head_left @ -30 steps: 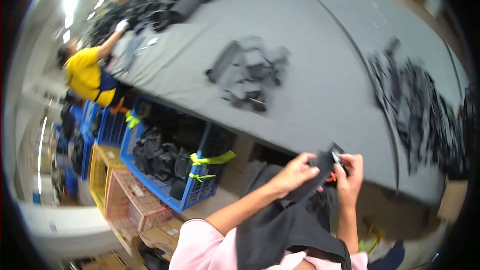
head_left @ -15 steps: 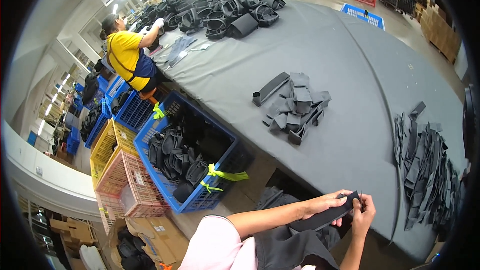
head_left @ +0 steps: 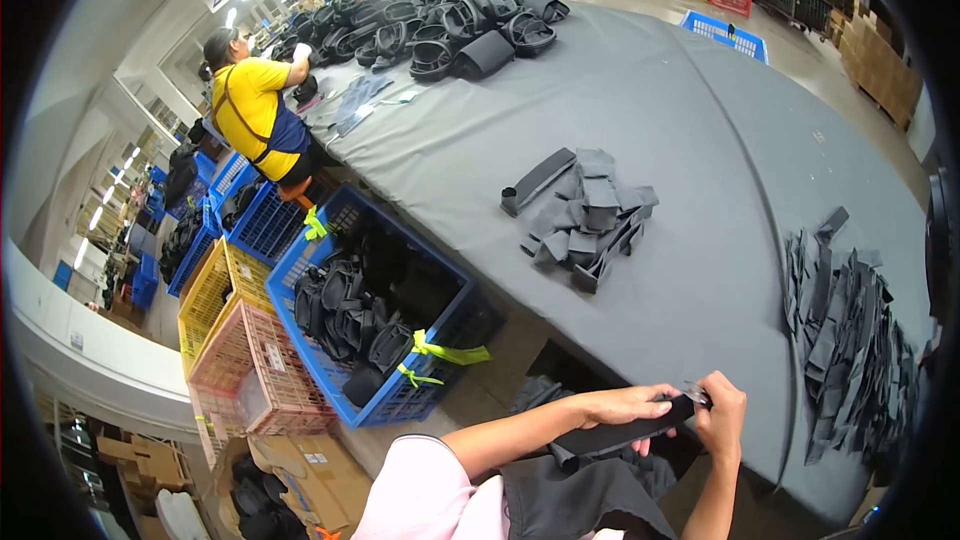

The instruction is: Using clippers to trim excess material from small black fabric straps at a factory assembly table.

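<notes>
My left hand (head_left: 628, 407) is closed on a dark fabric strip (head_left: 618, 436), thumb on top and fingers underneath, close to the table's near edge. At the strip's far end my right hand (head_left: 722, 412) is closed around small metal thread snips (head_left: 694, 394), whose tips stick out toward the strip. Its fingers partly hide the snips. Beyond my hands, a loose pile of short dark fabric strips (head_left: 590, 215) lies on the grey-covered table (head_left: 700, 250). Many longer strips (head_left: 845, 340) are heaped to the right.
A blue crate (head_left: 375, 395) of black pieces stands left of the table, by pink (head_left: 262, 365) and yellow crates (head_left: 222, 290). An open cardboard box (head_left: 315, 470) is at lower left. Black padded items (head_left: 460, 30) cover the far table end, where a co-worker (head_left: 255, 105) stands.
My right hand has turned and risen slightly, so the metal snips now show at the strip's end. My left hand has slid a little left with the strip. The co-worker's arms have shifted.
</notes>
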Demonstrator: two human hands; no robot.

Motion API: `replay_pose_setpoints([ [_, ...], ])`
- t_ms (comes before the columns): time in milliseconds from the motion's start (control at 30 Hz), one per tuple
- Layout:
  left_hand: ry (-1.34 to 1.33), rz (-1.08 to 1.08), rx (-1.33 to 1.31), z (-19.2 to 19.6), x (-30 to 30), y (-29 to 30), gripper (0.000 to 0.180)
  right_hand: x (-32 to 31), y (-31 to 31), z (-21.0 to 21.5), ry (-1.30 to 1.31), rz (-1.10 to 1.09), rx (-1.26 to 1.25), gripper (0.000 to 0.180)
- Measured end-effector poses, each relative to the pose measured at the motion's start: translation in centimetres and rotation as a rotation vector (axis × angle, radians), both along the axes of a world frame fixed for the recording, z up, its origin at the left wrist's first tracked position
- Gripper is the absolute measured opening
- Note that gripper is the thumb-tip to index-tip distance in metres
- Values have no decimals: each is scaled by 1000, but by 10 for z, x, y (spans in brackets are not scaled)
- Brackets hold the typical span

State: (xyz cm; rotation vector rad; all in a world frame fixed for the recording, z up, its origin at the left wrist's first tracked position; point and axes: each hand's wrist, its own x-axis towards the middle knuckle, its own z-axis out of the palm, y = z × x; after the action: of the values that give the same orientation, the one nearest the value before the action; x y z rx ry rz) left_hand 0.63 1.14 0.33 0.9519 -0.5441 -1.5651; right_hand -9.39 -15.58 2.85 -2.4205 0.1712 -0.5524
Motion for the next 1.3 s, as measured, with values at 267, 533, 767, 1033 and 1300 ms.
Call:
replay_pose_setpoints([
  [267, 125, -20, -23, -7, -7, 1, 64, -13, 33, -9, -158, -313, 541, 12],
  [533, 275, -1, -88, -8, -15, 12, 68, -10, 30, -19, -33, -181, 293, 19],
  [767, 310, 150, -72, -5, -4, 13, 63, -15, 38, -8, -67, -286, 301, 8],
  [1033, 312, 182, 12, 4, 9, 8, 69, -35, 15, 2, 8, -205, 256, 26],
  [1300, 308, 89, 20, 10, 2, 7, 64, -35, -3, -3, 13, -17, 204, 25],
])
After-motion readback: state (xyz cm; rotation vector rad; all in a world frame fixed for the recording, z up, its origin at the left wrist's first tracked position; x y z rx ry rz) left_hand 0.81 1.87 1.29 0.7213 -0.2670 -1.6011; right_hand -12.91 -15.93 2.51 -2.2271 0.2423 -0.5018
